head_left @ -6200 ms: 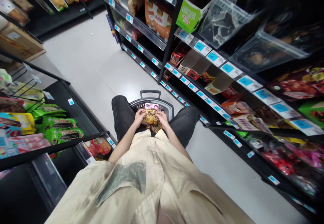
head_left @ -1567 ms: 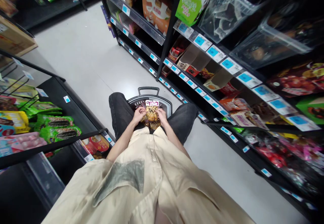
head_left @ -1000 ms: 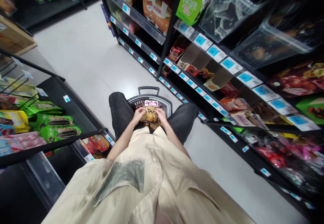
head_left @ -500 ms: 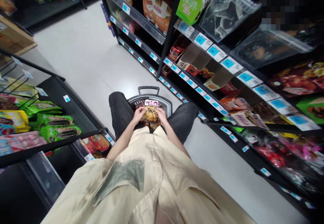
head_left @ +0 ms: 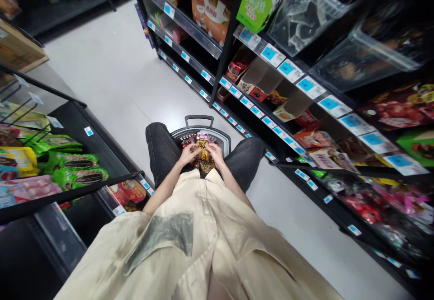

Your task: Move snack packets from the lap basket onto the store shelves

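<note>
1. Shirt [head_left: 206, 227], beige, fills bottom ctr. of the frame.
2. L hand [head_left: 188, 154] and R hand [head_left: 214, 152] are pinching the packet [head_left: 202, 150], one at each side, at ctr. of frame.
3. Packet w/ purple-white top is over the basket [head_left: 222, 135], btwn the dark-trousered legs [head_left: 161, 151]; other packs [head_left: 205, 166] lie beneath.
4. Green bags [head_left: 81, 178]: on shelf, left of frame.
5. Green box [head_left: 252, 8]: upper right, beside clear bin [head_left: 301, 15].
</note>
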A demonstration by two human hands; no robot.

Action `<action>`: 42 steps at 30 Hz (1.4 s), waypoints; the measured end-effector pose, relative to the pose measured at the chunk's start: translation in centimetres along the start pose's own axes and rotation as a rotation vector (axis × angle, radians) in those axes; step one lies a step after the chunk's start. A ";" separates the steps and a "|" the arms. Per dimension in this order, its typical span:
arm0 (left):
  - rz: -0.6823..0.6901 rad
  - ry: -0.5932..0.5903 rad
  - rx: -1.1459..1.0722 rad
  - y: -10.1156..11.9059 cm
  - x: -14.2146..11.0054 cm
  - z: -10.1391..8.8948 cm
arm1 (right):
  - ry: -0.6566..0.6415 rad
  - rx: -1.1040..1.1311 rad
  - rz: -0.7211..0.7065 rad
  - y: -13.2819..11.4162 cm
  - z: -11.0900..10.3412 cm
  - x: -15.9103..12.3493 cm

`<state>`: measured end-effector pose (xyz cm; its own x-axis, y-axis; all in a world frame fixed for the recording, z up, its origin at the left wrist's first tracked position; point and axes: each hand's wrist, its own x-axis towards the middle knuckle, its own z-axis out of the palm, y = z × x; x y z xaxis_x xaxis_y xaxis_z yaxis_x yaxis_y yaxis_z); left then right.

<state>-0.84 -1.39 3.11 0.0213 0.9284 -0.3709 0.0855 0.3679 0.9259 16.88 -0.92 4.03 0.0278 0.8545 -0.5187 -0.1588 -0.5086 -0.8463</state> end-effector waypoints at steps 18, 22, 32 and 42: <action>-0.088 -0.062 -0.226 0.7 -0.1 -0.2 | 0.113 0.024 -0.101 0.5 -0.4 0.4; -0.114 -0.023 -0.254 0.6 -0.1 -0.2 | 0.108 0.061 -0.024 1.0 -0.7 0.8; -0.143 0.067 -0.275 0.3 0.3 -0.1 | 0.090 0.026 -0.089 1.2 -0.4 0.8; -0.128 0.081 -0.171 0.1 0.3 -0.3 | 0.090 0.027 -0.093 1.3 -0.5 0.9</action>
<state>-1.11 -1.03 3.14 -0.0597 0.8722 -0.4854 -0.0881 0.4798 0.8730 17.19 -0.89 2.37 0.1318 0.8844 -0.4477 -0.1777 -0.4232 -0.8884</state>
